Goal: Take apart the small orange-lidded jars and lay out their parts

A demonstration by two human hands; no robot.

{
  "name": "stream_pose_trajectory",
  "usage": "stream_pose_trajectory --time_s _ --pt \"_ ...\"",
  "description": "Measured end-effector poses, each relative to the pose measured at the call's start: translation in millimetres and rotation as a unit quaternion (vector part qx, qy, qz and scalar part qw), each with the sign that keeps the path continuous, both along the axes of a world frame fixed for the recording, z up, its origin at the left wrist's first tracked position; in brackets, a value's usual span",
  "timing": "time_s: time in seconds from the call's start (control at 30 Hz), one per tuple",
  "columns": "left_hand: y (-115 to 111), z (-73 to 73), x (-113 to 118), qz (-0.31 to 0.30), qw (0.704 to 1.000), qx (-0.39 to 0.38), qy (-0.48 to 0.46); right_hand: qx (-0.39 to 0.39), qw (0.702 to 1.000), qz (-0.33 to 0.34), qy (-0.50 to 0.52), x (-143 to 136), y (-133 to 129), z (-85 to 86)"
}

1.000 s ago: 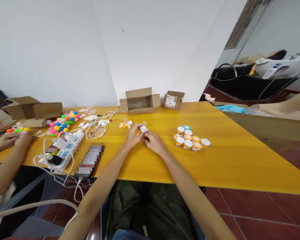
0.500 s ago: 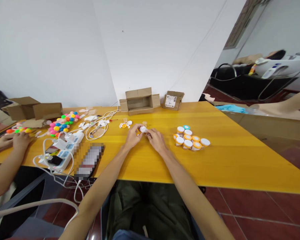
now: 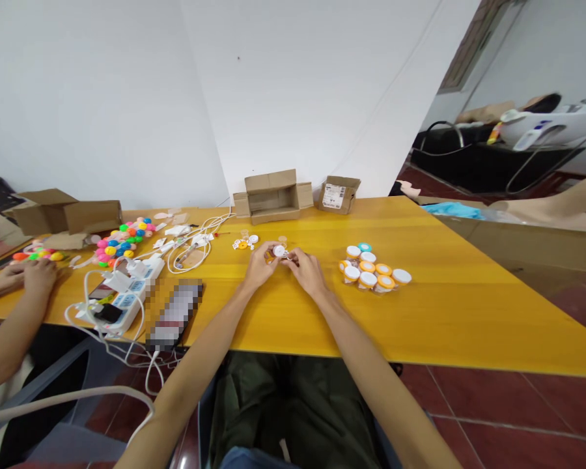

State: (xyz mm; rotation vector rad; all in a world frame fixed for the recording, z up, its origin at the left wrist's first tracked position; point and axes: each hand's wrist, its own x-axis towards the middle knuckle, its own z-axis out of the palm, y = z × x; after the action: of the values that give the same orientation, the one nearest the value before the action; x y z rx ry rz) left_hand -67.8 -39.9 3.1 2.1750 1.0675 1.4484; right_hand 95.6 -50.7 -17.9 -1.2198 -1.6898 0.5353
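- Holding a small white-topped piece [image 3: 278,251] up in front of you, your left hand [image 3: 262,270] is keeping its grip curled around the side, probably leaving the top uncovered for the other hand to reach.
- Your right hand [image 3: 306,271] is meeting it from the other side; its grip is pinching a small white piece [image 3: 286,256] between the fingertips — its exact shape is too small to tell.
- Both hands are hovering close together over the table [image 3: 459,312], likely because such tiny parts are calling for fingertip work, with each hand bracing against the other's push.
- Just beyond your fingers, a clear cup [image 3: 282,240] is standing within easy reach.
- To the left of it, an orange ring [image 3: 243,245] and a white disc [image 3: 254,239] are lying among other loose bits, seemingly spread out so that single parts are showing.
- Off to your right, lidded jars [image 3: 368,280] are standing in a tight cluster, tops up — apparently grouped apart from the loose parts.
- Behind, an open cardboard box [image 3: 273,203] is facing you beside a smaller labelled box [image 3: 339,195], both sitting back by the wall and leaving your working spot free.
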Motion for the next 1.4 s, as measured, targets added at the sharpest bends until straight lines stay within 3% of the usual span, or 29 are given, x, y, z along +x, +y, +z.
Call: stream_pose_trajectory --time_s 0.23,0.43,0.77,1.4 --pt "0 -1.1 -1 -0.005 1.000 0.014 0.014 -0.059 0.976 0.059 0.202 -4 1 8.9" --pt "-1 -1.5 -1 -0.013 0.999 0.018 0.026 -0.100 0.950 0.076 0.286 -7 2 12.8" --pt "-2 -2.1 -2 -0.016 0.998 0.039 0.048 -0.056 0.967 0.051 0.243 -8 2 10.8" --pt "-1 -5.6 -5 0.006 0.988 0.090 0.128 -0.024 0.971 0.048 0.235 -10 1 9.5"
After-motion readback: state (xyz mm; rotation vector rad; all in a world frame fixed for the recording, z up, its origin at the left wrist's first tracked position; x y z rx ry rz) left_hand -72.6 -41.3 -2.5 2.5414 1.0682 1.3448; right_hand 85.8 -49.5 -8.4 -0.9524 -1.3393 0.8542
